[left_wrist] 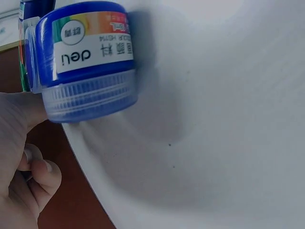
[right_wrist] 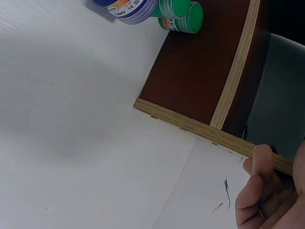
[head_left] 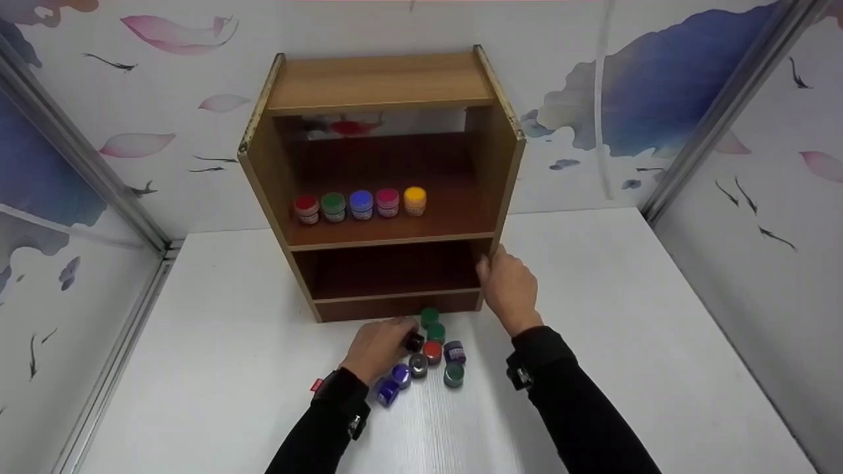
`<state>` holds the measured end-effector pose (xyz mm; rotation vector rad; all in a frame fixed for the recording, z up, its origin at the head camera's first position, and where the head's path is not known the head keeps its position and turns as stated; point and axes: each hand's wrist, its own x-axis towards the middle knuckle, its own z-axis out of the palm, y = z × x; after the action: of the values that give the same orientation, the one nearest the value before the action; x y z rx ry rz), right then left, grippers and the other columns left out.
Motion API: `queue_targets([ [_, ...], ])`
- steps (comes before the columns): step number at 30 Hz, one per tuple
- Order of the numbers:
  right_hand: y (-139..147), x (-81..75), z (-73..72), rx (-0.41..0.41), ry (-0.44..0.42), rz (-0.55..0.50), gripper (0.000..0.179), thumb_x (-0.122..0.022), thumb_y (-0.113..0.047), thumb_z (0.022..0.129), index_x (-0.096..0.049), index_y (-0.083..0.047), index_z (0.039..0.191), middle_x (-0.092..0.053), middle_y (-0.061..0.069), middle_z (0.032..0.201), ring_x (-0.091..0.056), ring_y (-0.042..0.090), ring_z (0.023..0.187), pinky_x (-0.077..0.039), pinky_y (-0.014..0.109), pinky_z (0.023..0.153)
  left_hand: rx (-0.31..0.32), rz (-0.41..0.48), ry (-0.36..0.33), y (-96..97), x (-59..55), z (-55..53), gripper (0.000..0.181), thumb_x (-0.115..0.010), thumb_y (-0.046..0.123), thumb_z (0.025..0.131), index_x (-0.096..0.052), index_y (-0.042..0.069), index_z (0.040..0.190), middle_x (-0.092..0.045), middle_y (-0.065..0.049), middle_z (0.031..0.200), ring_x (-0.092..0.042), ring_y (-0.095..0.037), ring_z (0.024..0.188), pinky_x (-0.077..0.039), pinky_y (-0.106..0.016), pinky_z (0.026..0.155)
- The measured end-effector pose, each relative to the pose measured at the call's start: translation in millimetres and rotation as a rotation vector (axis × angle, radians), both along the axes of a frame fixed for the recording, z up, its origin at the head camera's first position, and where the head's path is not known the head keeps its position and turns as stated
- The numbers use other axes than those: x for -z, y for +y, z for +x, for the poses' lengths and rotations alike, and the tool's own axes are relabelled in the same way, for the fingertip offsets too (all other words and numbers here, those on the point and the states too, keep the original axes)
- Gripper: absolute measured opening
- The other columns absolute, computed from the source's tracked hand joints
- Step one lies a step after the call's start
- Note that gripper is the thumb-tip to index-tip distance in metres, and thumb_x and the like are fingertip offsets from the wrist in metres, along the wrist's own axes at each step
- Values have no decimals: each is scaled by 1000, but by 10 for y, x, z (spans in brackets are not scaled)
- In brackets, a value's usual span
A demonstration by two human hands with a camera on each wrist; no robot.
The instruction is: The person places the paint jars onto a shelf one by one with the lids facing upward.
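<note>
- Left hand (head_left: 377, 347) is working just in front of the bottom edge of the shelf (head_left: 382, 82); room for moving is extending leftward over the table (head_left: 230, 368).
- Right hand (head_left: 510, 288) is bearing on the shelf's right side panel, with table extending openly beyond it.
- Left fingers are curling and pinching the black jar (head_left: 413, 342); the left wrist view is not showing this contact.
- Right fingers and thumb are gripping the panel's front edge.
- Black jar is sitting at the left fingertips, just beside the red jar (head_left: 432, 352) and grey jar (head_left: 418, 365); whether it is touching the table cannot be told.
- Two blue jars (head_left: 400, 375) are lying near the left wrist.
</note>
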<state>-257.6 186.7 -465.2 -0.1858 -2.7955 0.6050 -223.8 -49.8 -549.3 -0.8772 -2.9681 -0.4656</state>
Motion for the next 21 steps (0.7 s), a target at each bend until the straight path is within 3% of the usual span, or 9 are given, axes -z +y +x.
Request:
queue_targets([
  [5,4,7,-4,-1,4,10,30,-50,-28,99,-61,0,99,-70,18,78,-69,32,68,-53,45,54,-12,-20,-40,2,-1,15,28,-74,20,87,-59,22,111,-71,3,93,-66,-17,80,-53,-32,74],
  [21,-1,-1,3,-7,14,2,29,-49,-26,100,-61,-1,97,-69,16,75,-68,29,65,-52,43,53,-23,16,-150,-19,0,30,32,-69,17,90,-55,21,119,-71,0,103,-68,-20,92,-54,-37,83],
])
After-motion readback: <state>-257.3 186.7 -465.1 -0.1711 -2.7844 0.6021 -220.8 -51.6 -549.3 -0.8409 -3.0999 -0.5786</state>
